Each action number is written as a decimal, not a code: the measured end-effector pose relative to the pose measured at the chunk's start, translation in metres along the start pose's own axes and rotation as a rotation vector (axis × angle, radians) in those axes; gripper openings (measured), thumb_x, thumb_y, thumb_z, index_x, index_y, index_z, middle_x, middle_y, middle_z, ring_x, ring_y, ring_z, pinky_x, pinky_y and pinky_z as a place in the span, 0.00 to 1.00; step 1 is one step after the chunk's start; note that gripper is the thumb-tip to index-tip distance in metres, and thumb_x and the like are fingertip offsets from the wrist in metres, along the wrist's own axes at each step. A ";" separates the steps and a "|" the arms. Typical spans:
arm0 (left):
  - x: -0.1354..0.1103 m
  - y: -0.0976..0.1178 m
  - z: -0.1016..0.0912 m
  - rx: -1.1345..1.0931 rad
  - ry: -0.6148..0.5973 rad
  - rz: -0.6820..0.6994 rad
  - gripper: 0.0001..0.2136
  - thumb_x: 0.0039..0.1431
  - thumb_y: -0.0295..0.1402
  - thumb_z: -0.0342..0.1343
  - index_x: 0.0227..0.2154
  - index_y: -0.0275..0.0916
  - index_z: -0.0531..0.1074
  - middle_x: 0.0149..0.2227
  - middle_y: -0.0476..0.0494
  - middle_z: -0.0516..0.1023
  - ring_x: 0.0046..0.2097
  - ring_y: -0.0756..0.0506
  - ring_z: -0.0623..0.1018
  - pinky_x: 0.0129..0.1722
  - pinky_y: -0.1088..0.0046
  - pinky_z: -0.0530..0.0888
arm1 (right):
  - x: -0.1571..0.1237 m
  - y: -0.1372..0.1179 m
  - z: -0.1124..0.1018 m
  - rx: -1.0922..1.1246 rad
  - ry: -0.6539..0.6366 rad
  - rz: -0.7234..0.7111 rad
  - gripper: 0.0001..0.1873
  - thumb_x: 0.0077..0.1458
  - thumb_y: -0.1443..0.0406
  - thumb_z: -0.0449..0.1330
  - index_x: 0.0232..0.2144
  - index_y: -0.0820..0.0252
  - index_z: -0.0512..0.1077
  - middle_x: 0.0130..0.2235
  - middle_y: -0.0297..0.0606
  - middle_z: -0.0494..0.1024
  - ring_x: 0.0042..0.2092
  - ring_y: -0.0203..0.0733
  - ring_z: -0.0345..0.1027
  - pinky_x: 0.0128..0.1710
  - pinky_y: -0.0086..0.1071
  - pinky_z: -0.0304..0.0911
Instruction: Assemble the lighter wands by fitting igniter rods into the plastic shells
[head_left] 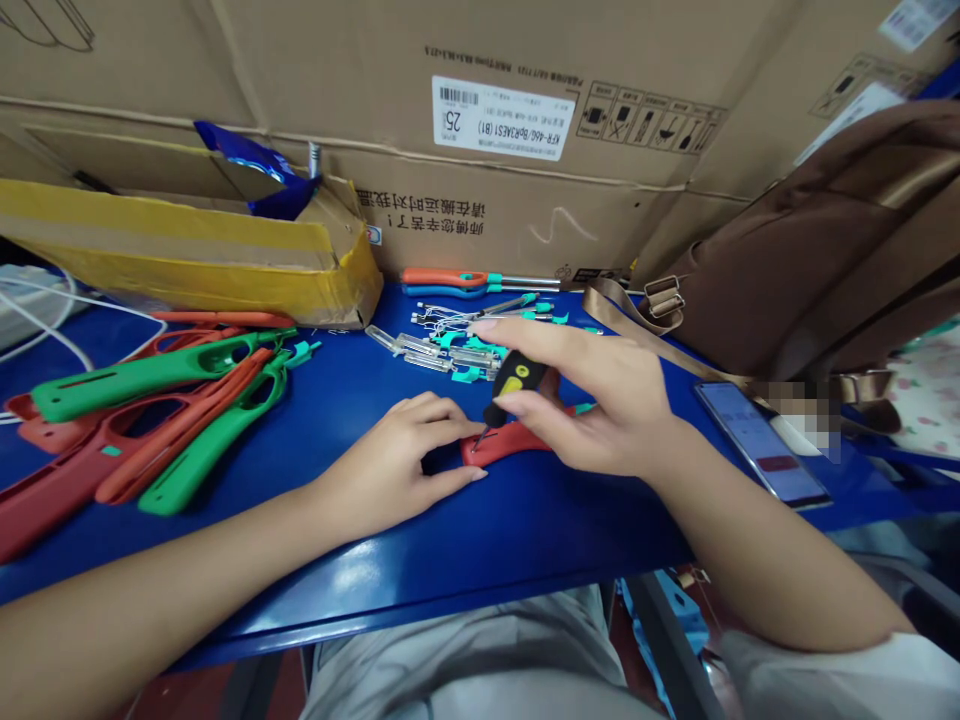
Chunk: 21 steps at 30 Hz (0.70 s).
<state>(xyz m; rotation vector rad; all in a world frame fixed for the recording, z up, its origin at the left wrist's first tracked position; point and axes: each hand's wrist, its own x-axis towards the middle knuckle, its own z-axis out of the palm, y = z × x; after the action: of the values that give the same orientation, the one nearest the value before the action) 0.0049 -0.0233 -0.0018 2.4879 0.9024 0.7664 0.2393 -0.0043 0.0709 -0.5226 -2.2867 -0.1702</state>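
My right hand (592,400) pinches a small screwdriver (512,384) with a black and yellow handle, its tip pointing down at the near end of a red plastic handle piece (504,443) on the blue table (525,520). My left hand (397,460) rests on the table with its fingers curled against the left end of that red piece, pressing it down. The fingers hide the spot where the screwdriver tip meets the piece.
A pile of green and red plastic handles (150,410) lies at the left. Small metal and teal parts (457,345) lie behind my hands, with orange and blue tools (465,282) further back. A phone (761,440) and a brown bag (817,250) are at the right; cardboard boxes (487,110) stand behind.
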 end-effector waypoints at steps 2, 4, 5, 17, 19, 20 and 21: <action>0.000 0.000 -0.001 -0.003 0.000 0.001 0.13 0.63 0.36 0.63 0.49 0.40 0.77 0.42 0.44 0.78 0.45 0.43 0.76 0.47 0.64 0.73 | -0.001 -0.001 0.002 -0.099 0.064 -0.026 0.23 0.64 0.57 0.62 0.58 0.59 0.70 0.48 0.37 0.84 0.41 0.38 0.81 0.44 0.27 0.74; 0.000 0.000 -0.001 -0.007 -0.011 -0.007 0.13 0.63 0.36 0.63 0.49 0.41 0.77 0.42 0.45 0.78 0.44 0.44 0.75 0.47 0.64 0.73 | -0.001 -0.003 0.003 -0.074 0.091 -0.037 0.24 0.66 0.58 0.58 0.61 0.59 0.67 0.49 0.38 0.84 0.43 0.40 0.80 0.44 0.30 0.75; 0.001 0.000 -0.001 -0.008 -0.016 -0.010 0.13 0.64 0.37 0.63 0.49 0.41 0.77 0.42 0.44 0.78 0.44 0.43 0.75 0.47 0.64 0.73 | 0.000 -0.004 0.004 -0.017 0.085 -0.034 0.24 0.68 0.61 0.54 0.63 0.60 0.65 0.52 0.40 0.82 0.48 0.42 0.79 0.47 0.33 0.75; 0.001 0.002 -0.001 -0.017 -0.026 -0.026 0.12 0.64 0.37 0.63 0.48 0.41 0.78 0.43 0.44 0.78 0.45 0.43 0.76 0.48 0.63 0.73 | 0.000 -0.006 0.006 0.074 0.061 -0.012 0.22 0.67 0.64 0.52 0.61 0.61 0.66 0.53 0.44 0.80 0.48 0.45 0.77 0.47 0.39 0.75; 0.001 0.001 -0.002 -0.016 -0.027 -0.027 0.13 0.64 0.37 0.63 0.49 0.40 0.78 0.43 0.44 0.78 0.46 0.43 0.76 0.48 0.63 0.73 | 0.000 -0.006 0.006 0.144 -0.008 0.015 0.26 0.67 0.67 0.47 0.66 0.59 0.60 0.61 0.42 0.74 0.55 0.44 0.74 0.53 0.40 0.73; 0.000 0.001 -0.002 -0.014 -0.026 -0.025 0.13 0.64 0.37 0.63 0.49 0.40 0.78 0.44 0.43 0.78 0.46 0.42 0.76 0.48 0.63 0.73 | -0.001 -0.006 0.007 0.145 -0.016 0.019 0.26 0.67 0.67 0.48 0.66 0.58 0.60 0.61 0.42 0.74 0.55 0.44 0.74 0.53 0.40 0.74; 0.000 0.001 -0.001 -0.013 -0.022 -0.021 0.13 0.64 0.37 0.63 0.48 0.40 0.78 0.44 0.43 0.78 0.46 0.42 0.76 0.48 0.63 0.72 | -0.001 -0.005 0.007 0.122 0.000 0.018 0.24 0.67 0.65 0.51 0.64 0.57 0.62 0.59 0.42 0.76 0.53 0.44 0.76 0.51 0.39 0.74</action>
<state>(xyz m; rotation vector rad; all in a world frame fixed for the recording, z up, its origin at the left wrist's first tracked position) 0.0046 -0.0235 -0.0003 2.4671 0.9116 0.7339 0.2329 -0.0071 0.0652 -0.4790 -2.2748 -0.0212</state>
